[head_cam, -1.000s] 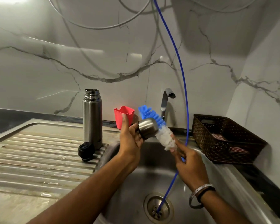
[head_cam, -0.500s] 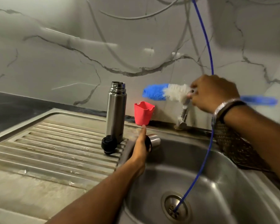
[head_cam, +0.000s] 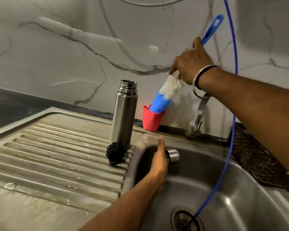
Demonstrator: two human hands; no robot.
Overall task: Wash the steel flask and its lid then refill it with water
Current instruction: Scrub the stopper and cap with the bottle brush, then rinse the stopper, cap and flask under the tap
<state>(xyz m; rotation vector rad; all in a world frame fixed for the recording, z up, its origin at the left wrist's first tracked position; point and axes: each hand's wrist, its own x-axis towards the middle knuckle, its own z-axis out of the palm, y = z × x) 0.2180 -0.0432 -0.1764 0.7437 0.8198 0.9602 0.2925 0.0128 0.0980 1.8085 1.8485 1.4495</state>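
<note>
While the steel flask [head_cam: 124, 112] stands upright and uncapped on the ribbed stainless drainboard [head_cam: 57, 157], its black inner stopper [head_cam: 115, 153] lies on its side against the flask's base. The flask body is a brushed cylinder with a polished threaded neck. The left hand [head_cam: 158, 161] reaches over the basin of the sink [head_cam: 240, 189], fingers curled round the steel cup lid [head_cam: 173, 155] — the grip itself is largely hidden behind the hand, thumb pointing up. The right hand [head_cam: 190, 65] is raised toward the marble wall, fingers closed on the bottle brush [head_cam: 165, 94] at its white bristles; the blue bristle tip sits inside the red cup [head_cam: 151, 120] and the blue handle angles up to the right. A thin blue hose [head_cam: 230, 130] drops into the drain.
</note>
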